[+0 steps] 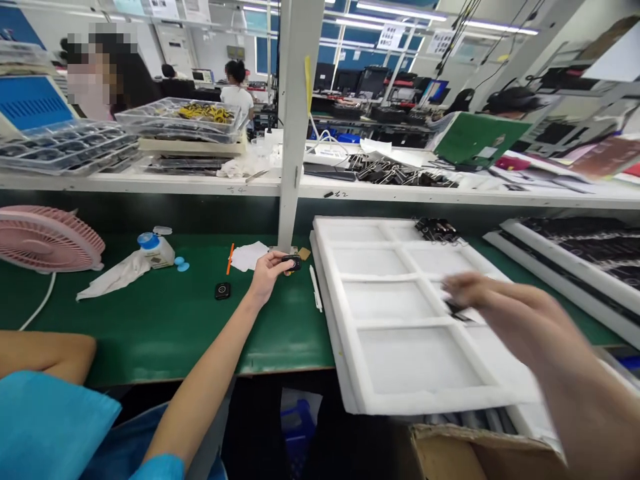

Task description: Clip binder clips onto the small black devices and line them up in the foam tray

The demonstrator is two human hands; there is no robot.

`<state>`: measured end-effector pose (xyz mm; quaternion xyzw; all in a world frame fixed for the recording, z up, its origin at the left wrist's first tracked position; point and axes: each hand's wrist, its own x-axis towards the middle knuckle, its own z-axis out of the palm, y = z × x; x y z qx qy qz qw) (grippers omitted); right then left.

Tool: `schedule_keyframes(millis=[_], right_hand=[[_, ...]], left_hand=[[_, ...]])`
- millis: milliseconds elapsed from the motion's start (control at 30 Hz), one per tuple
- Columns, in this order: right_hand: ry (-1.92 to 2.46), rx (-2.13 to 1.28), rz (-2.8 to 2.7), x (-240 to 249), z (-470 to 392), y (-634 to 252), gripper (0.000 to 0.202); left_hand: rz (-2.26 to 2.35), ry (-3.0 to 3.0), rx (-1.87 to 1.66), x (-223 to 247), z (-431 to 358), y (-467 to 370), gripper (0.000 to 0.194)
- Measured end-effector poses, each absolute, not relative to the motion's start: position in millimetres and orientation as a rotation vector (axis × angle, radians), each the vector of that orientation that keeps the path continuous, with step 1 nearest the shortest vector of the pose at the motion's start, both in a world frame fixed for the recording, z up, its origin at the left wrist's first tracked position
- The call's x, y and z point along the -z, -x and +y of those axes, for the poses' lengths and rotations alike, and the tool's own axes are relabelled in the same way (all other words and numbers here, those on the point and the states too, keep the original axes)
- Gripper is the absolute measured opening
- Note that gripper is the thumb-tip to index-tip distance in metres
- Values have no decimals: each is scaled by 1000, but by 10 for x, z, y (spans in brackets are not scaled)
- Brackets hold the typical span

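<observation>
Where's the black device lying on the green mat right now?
In the head view, the black device lies left of centre, just below the orange stick and left of the left hand.

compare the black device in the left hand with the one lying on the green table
The held device is gripped by the left hand, while the lying device rests on the green table with no hand on it.
The thumb partly covers the held device; the lying device is uncovered.
The held device looks flatter from this angle, while the lying device shows a squarish face.
Both are black.
</observation>
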<state>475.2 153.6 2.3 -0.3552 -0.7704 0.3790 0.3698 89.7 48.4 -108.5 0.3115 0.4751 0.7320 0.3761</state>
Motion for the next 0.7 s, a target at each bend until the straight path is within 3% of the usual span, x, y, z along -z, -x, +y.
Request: schedule_keyframes(millis=[100, 300, 433, 700], right_hand=[[810, -1323, -1886, -91, 1896, -3905, 33], [715, -1599, -1897, 237, 2141, -2767, 63], [718, -1734, -1836, 430, 2201, -2531, 60], [653, -1670, -2025, 606, 2255, -2486, 57]], left_hand=[[1128, -711, -1874, 1109, 645, -972, 38], [1116, -654, -1835, 1244, 629, -953, 51], [1155, -616, -1874, 1275, 644, -922, 51], [1150, -615, -1869, 1312, 696, -925, 49]])
